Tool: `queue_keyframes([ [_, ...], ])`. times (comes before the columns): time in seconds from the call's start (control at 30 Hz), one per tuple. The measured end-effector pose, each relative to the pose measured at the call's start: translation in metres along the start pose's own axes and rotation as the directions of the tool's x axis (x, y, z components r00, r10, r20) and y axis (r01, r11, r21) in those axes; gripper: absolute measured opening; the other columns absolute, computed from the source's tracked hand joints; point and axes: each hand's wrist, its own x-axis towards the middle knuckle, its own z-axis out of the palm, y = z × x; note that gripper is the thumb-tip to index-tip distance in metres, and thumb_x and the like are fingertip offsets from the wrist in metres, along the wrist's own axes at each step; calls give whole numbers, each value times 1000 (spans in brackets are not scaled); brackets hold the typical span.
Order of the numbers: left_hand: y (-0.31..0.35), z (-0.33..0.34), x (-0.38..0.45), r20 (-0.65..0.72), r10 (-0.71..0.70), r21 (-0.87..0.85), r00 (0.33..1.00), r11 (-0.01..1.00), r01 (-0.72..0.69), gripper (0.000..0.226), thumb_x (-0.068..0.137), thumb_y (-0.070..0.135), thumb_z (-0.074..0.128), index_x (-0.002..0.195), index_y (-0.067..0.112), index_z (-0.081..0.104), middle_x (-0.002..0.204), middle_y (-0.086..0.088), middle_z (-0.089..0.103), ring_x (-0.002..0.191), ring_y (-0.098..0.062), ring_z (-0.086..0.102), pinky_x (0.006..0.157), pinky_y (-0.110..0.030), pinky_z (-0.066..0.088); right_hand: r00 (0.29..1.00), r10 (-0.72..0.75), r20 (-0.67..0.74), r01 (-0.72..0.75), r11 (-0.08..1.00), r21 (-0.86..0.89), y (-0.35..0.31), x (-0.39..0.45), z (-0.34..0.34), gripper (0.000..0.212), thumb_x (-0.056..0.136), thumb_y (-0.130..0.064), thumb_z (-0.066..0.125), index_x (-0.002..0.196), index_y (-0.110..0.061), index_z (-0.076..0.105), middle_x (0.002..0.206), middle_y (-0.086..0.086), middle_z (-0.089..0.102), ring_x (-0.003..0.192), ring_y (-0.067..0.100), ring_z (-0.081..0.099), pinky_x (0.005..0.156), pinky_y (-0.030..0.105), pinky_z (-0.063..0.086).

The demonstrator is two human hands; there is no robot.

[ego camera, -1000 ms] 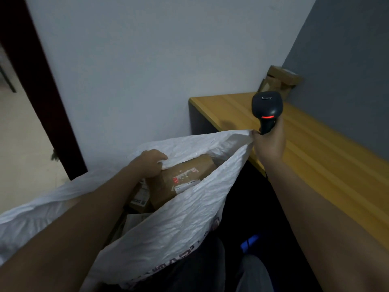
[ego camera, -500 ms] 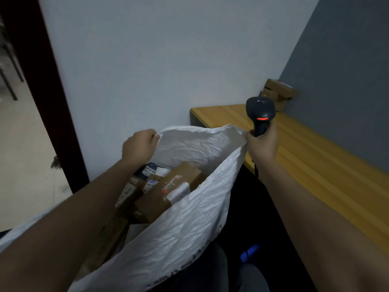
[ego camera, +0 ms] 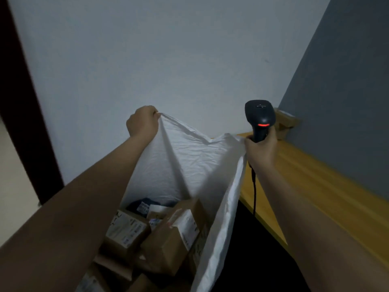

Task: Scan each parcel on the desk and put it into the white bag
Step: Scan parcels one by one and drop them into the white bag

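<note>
Both hands are up on the white bag (ego camera: 189, 161), mouth held wide! The left hand (ego camera: 143, 123) has its fingers curled tight round a bunched corner of the rim, lifted high against the wall. The right hand (ego camera: 261, 148) is doing double duty, fist wrapped round the scanner (ego camera: 260, 119) handle with the other rim corner caught at the same grip, its red light glowing. Down inside, brown parcels (ego camera: 168, 234) sit heaped at angles, labels showing. More boxes (ego camera: 286, 125) wait at the far end of the wooden surface (ego camera: 315, 186). The danger, I'd say: that shared right-hand grip slips, the rim drops, the load tips out, or the dangling cable (ego camera: 254, 192) snags.
</note>
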Motion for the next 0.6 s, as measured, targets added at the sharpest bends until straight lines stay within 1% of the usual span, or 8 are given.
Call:
queue_keyframes([
  [0.07,-4,12,6,28,-18,45,999,999,17,29,100,27,45,104,11,67,108,-13,67,99,-36,61,75,-34,41,1000,8,1,-8,1000,-14,6,6,5,37,81,3,61,108,-20,51,78,-7,52,67,7,50,61,22,40],
  [0.17,-8,35,3,141,-20,94,990,996,7,27,99,25,45,104,10,68,109,-14,66,100,-35,61,73,-31,38,998,51,29,-47,992,-116,20,8,10,29,81,3,61,99,-17,50,77,-6,51,66,9,50,62,28,39],
  [0.3,-17,48,-3,187,-44,102,981,995,26,25,97,22,43,99,7,64,106,-15,65,96,-34,60,70,-30,35,996,65,63,-55,986,-158,29,2,13,28,81,0,64,98,-17,51,79,-8,53,69,7,51,59,25,40],
  [0.37,-24,45,-6,183,-60,127,981,991,37,24,98,18,40,104,8,61,109,-16,63,99,-35,59,74,-33,37,996,51,71,-37,982,-183,30,-1,11,26,82,0,63,97,-17,51,78,-9,53,68,7,51,59,25,39],
  [0.43,-30,39,-9,182,-66,141,981,989,41,24,99,17,40,115,8,57,116,-18,61,103,-37,58,79,-36,40,996,53,68,-39,981,-193,29,-3,8,27,82,0,63,98,-17,50,78,-9,52,68,7,50,59,26,40],
  [0.5,-32,33,-14,224,-58,124,973,992,30,26,99,19,43,121,10,56,122,-17,59,108,-36,57,83,-35,39,996,61,60,-48,980,-195,26,-6,4,28,82,-1,64,99,-18,50,79,-9,52,68,6,50,59,26,41],
  [0.6,-30,27,-23,328,3,69,945,997,-27,28,99,22,46,122,15,59,127,-12,59,113,-32,55,83,-31,38,995,66,72,-50,977,-206,23,-12,-1,28,82,-1,65,101,-18,51,79,-10,53,69,5,51,59,26,40],
])
